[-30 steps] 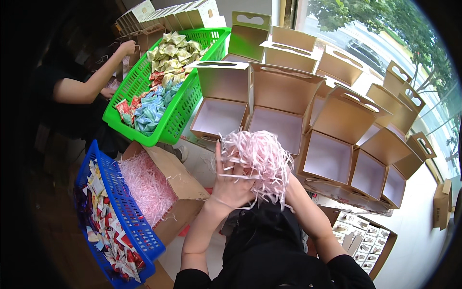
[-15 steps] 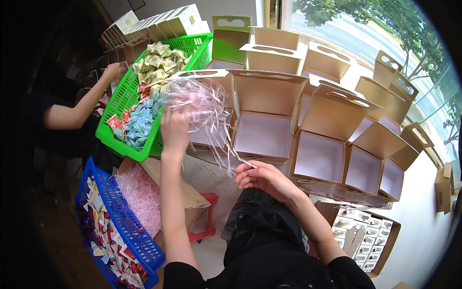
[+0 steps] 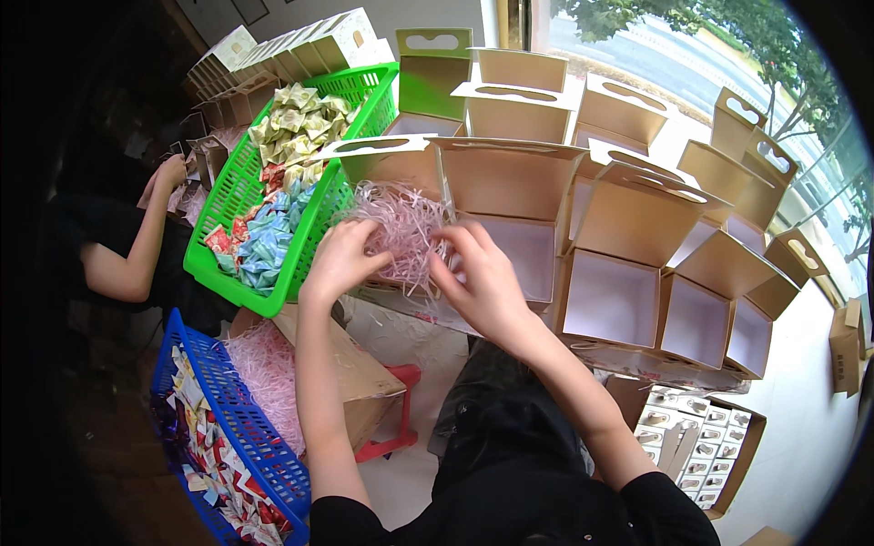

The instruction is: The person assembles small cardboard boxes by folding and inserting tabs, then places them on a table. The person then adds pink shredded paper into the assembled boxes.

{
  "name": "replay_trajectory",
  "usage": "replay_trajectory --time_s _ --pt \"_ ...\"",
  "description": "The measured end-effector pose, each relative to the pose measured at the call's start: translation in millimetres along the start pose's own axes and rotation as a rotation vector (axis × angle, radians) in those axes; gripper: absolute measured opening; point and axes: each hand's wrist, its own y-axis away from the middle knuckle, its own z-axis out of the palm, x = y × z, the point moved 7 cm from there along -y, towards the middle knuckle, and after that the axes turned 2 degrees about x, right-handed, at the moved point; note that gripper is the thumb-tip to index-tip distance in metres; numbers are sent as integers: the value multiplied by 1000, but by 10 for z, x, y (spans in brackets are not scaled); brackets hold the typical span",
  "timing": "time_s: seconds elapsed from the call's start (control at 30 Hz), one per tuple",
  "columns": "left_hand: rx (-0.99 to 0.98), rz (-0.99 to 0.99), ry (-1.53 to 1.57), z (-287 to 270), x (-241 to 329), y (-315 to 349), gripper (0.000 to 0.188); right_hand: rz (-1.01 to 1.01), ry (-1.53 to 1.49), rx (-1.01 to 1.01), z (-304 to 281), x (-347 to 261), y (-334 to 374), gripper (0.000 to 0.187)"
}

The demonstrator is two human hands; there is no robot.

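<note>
The left hand (image 3: 344, 259) and right hand (image 3: 484, 289) cup opposite sides of the pink paper shred (image 3: 399, 227), each grip loose, thumb and fingers apart. The bundle fills the mouth of the leftmost front box (image 3: 390, 298); it looks light, springy and tangle-prone, best gathered from both sides. Behind stands the raised lid (image 3: 393, 167).
</note>
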Motion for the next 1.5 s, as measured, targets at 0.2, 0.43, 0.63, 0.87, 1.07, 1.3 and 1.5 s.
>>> replay_trajectory --time_s 0.2,0.43,0.63,0.87,1.07,1.3,1.5 --pt "47 -35 187 -277 62 194 38 21 377 -139 696 167 -465 33" --pt "307 134 233 -365 174 210 58 -75 255 -368 944 322 -428 11" --pt "-263 59 433 544 -93 -113 59 -133 358 -102 434 -42 -490 11" --pt "-135 169 331 646 -240 -199 54 -361 251 599 -792 -997 -569 17" --pt "-178 285 395 112 166 -33 68 -383 95 505 -990 -933 -703 19" --pt "216 272 1043 -604 390 291 113 -327 -89 169 -554 -830 -687 19" --pt "371 114 1520 -127 365 670 57 -475 -205 -331 -27 -1015 -489 33"
